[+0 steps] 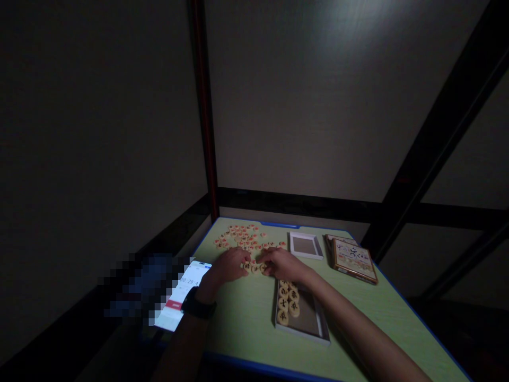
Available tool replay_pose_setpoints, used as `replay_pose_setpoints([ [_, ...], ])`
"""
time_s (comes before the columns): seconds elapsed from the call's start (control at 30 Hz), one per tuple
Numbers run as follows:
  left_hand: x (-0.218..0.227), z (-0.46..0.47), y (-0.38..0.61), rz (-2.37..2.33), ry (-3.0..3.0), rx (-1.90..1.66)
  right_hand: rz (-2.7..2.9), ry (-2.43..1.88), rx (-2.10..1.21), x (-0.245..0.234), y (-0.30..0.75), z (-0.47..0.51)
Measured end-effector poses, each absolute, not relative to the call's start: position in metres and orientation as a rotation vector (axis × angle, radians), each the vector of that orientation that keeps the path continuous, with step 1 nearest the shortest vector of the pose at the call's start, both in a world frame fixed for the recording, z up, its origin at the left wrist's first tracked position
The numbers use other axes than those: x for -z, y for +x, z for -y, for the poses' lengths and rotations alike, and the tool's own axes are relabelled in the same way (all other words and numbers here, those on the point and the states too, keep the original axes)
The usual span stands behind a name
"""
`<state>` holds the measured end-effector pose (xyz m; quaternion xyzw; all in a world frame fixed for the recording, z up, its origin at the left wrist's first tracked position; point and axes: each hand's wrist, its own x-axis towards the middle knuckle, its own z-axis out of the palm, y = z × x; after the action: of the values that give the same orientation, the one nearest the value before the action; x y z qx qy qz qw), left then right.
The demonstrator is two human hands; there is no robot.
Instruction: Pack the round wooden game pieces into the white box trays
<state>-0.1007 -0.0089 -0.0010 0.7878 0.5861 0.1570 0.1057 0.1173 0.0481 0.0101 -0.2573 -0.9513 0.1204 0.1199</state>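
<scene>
Round wooden Chinese chess pieces with black characters stand in a short row (255,269) on the green table, between my two hands. My left hand (231,265) has its fingers curled against the row's left end. At the right end, the bent fingers of my right hand (285,263) touch the last piece. Beneath my right forearm lies a shallow box tray (304,334) with two columns of black-character pieces (283,304) along its left side; the arm hides part of it. Beyond my hands, many loose pieces (243,239), mostly red-marked, are scattered.
A white box frame or lid (292,245) lies at the back, beside printed chess boxes (353,260) on the right. Left of my wrist, a phone (178,297) shows a running timer. The table (382,323) has a blue edge, with walls behind and left.
</scene>
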Motion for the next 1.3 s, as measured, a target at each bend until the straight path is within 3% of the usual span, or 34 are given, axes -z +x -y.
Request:
replay_pose_setpoints([
  [0.6, -0.004, 0.012, -0.096, -1.767, 2.25, -0.409, 2.741, -0.68, -0.334, -0.001, 0.099, -0.048],
  [1.0, -0.008, 0.012, -0.093, -1.734, 2.247, -0.425, 2.492, -0.726, -0.539, -0.033, 0.145, -0.045],
  [1.3, -0.013, 0.017, -0.079, -1.701, 2.308, -0.428, 2.505, -0.943, -0.808, -0.045, 0.211, 0.035],
])
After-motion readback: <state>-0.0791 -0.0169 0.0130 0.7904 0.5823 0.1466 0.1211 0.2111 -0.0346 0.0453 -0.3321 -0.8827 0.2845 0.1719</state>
